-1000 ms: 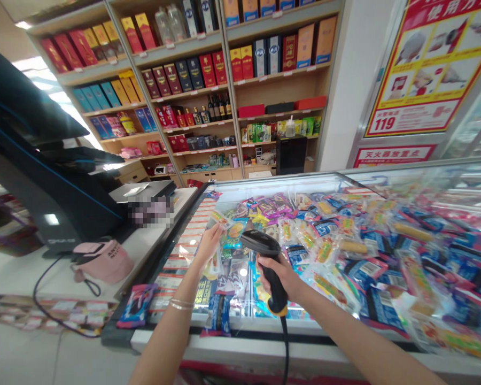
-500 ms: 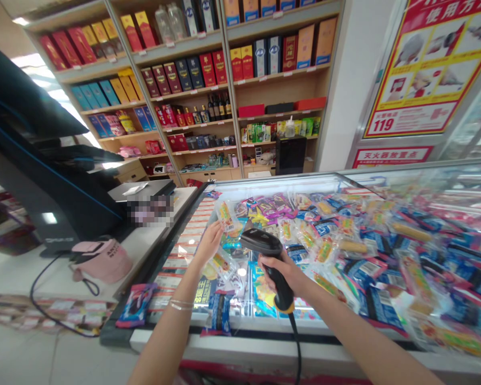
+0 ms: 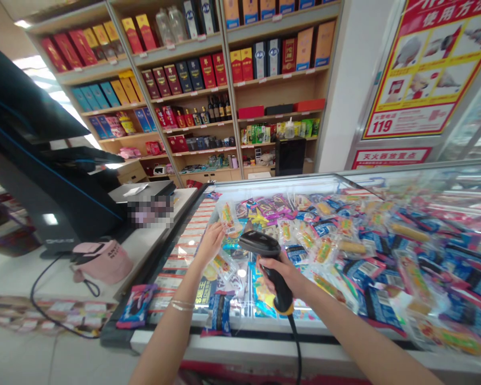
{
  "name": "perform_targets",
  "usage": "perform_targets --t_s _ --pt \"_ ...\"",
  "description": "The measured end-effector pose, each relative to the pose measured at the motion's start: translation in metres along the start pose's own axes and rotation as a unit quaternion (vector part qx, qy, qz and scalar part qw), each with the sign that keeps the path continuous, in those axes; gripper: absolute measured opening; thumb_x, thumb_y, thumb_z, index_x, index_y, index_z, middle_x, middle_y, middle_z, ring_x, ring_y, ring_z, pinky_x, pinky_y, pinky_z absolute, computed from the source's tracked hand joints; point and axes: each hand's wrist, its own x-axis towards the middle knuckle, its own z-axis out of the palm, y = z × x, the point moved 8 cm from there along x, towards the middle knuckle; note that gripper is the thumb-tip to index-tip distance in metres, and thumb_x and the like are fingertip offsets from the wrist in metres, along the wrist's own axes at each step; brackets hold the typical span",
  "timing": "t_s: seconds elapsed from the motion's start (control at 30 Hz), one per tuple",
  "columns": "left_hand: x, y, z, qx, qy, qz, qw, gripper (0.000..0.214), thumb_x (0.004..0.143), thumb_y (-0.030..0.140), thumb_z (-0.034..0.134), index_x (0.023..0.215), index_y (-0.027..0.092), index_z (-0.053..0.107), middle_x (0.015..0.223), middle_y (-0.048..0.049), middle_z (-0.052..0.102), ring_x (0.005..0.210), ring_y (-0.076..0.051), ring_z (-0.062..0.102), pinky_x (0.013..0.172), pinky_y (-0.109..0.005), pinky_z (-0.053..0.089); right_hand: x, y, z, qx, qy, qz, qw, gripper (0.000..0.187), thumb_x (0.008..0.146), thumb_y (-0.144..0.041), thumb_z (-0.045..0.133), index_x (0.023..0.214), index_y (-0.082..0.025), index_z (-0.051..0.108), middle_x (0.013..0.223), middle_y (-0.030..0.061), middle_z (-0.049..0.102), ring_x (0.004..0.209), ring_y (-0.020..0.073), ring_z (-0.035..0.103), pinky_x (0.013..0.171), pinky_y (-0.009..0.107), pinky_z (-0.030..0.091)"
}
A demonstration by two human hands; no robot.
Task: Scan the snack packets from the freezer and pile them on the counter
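My right hand (image 3: 282, 270) is closed round the handle of a black barcode scanner (image 3: 260, 243), whose head points left toward my left hand. A cable runs down from the yellow-banded handle end. My left hand (image 3: 210, 243) pinches the lower edge of a clear plastic snack packet (image 3: 227, 215) with a yellow and green label. It holds the packet a little ahead of the scanner's head. Below lies another clear packet (image 3: 224, 264), close to my left wrist. A blue wrapped packet (image 3: 220, 314) rests at the front edge of the glass-topped freezer (image 3: 184, 342).
Many blue and clear packets (image 3: 385, 267) are spread over the freezer's right side. A purple-blue packet (image 3: 137, 306) lies at its left front corner. On the left counter stand a pink cup-shaped bag (image 3: 104, 260) and a dark checkout terminal (image 3: 64, 198). Shelves of boxes (image 3: 192, 72) line the back.
The packet in my left hand has turned slightly and shifted a little right. The scanner in my right hand has moved slightly left.
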Motion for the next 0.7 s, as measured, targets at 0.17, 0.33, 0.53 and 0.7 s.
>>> perform_targets --t_s 0.17,0.33,0.53,0.7 --pt "0.003 0.004 0.002 -0.040 -0.010 -0.031 0.999 0.040 0.090 0.036 0.036 0.059 0.019 0.055 0.082 -0.0059 0.063 0.083 -0.019 0.058 0.083 -0.032 0.044 0.001 -0.028 -0.004 0.127 -0.004 -0.006 0.992 0.026 0.067 -0.039 0.068 0.072 -0.016 0.056 0.057 -0.0053 0.053 0.032 0.0030 0.036 0.030 0.016 0.031" --pt "0.031 0.035 0.025 -0.103 -0.008 -0.064 0.993 0.030 0.082 0.032 0.048 0.060 0.016 0.059 0.068 -0.0024 0.061 0.068 -0.015 0.056 0.068 -0.026 0.042 -0.038 -0.088 -0.045 0.166 0.038 -0.112 0.979 0.019 0.071 -0.033 0.063 0.072 -0.017 0.055 0.063 -0.0037 0.050 0.037 0.0026 0.032 0.031 0.015 0.032" --pt "0.097 0.145 0.095 -0.067 -0.061 -0.002 0.996 0.025 0.076 0.027 0.056 0.054 0.015 0.054 0.062 0.0008 0.054 0.061 -0.012 0.048 0.059 -0.024 0.032 -0.124 -0.124 -0.117 0.190 0.145 -0.197 0.951 0.014 0.073 -0.029 0.061 0.076 -0.019 0.051 0.065 -0.0035 0.046 0.039 0.0033 0.031 0.031 0.014 0.035" --pt "0.132 0.243 0.159 0.019 -0.079 0.078 0.994 0.022 0.079 0.020 0.052 0.059 0.014 0.059 0.074 -0.0050 0.059 0.069 -0.014 0.053 0.067 -0.026 0.037 -0.184 -0.135 -0.164 0.213 0.216 -0.250 0.920 0.014 0.072 -0.026 0.060 0.077 -0.019 0.050 0.064 -0.0043 0.043 0.038 0.0033 0.033 0.032 0.014 0.037"
